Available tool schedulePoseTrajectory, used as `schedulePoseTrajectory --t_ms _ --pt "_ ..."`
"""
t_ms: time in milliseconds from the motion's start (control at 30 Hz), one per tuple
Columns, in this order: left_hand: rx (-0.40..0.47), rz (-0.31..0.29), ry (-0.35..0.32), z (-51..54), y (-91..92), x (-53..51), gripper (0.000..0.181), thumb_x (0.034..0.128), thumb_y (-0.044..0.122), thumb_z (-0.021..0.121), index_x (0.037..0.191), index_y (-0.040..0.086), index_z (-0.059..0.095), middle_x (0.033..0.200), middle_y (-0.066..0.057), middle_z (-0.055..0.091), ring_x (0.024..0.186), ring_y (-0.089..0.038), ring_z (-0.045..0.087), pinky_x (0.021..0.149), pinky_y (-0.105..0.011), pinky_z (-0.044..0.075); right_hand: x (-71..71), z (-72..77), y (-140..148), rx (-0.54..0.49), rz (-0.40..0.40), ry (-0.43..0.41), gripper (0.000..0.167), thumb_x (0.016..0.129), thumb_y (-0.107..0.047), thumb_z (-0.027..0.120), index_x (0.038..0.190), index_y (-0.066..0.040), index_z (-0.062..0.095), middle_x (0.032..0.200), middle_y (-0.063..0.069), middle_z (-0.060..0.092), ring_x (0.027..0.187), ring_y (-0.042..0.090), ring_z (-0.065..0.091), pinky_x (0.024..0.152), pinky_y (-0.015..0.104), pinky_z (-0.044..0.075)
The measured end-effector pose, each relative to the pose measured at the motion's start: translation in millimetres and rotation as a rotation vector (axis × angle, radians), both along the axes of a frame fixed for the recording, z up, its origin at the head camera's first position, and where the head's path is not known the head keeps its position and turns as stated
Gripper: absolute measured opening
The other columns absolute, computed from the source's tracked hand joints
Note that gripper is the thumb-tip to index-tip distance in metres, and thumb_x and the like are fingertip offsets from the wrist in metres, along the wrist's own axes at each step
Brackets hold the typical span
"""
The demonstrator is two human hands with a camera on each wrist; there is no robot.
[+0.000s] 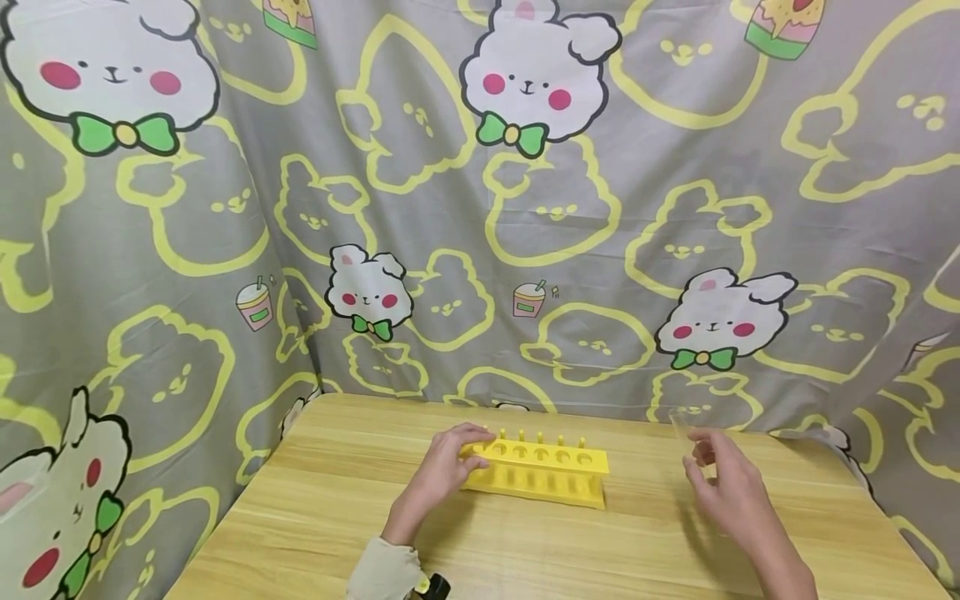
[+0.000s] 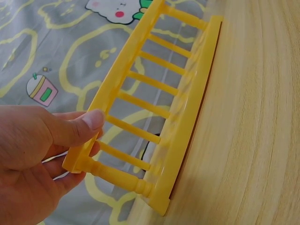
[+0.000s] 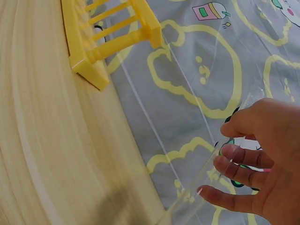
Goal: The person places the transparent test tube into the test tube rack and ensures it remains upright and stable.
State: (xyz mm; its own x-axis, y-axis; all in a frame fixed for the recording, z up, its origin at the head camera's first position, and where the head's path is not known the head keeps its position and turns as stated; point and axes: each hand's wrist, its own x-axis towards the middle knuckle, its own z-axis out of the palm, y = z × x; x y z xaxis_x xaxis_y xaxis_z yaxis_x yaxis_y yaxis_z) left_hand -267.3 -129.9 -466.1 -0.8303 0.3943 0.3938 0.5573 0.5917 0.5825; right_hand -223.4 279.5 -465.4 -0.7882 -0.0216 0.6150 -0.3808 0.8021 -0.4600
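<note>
A yellow test tube rack (image 1: 536,454) stands upright on the wooden table, with a row of holes along its top and pegs behind. My left hand (image 1: 442,467) grips the left end of its top bar, thumb on the near side in the left wrist view (image 2: 51,154). To the right of the rack, my right hand (image 1: 731,492) is raised and pinches a clear, see-through tube (image 1: 678,423). In the right wrist view the tube (image 3: 206,173) runs slanting along the fingertips of the right hand (image 3: 258,164).
The wooden table (image 1: 315,500) reaches back to a grey curtain (image 1: 435,233) with yellow outlines and white rabbit heads, which hangs behind and at the left side. A small black object (image 1: 433,586) is by the left sleeve at the bottom edge.
</note>
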Motion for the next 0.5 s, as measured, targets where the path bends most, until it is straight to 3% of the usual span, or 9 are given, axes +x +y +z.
schedulePoseTrajectory --t_ms 300,500 --pt "-0.002 0.007 -0.020 0.7 -0.4 1.1 0.037 0.0870 0.000 0.079 0.124 -0.002 0.071 0.126 -0.015 0.068 0.118 -0.034 0.064 0.102 -0.044 0.055 2.1 8.4 -1.4 -0.019 -0.005 0.004 0.038 0.085 0.007 0.078 0.117 0.002 0.060 0.095 0.014 0.066 0.089 0.037 0.067 0.064 0.041 0.064" --pt "-0.005 0.012 -0.017 -0.5 -0.3 -0.2 0.037 0.0877 0.000 0.078 0.124 -0.001 0.072 0.126 -0.016 0.068 0.119 -0.033 0.064 0.102 -0.044 0.054 3.4 11.6 -0.9 -0.055 -0.008 0.018 0.039 0.085 0.008 0.078 0.120 0.003 0.059 0.095 0.013 0.068 0.091 0.042 0.070 0.063 0.037 0.064"
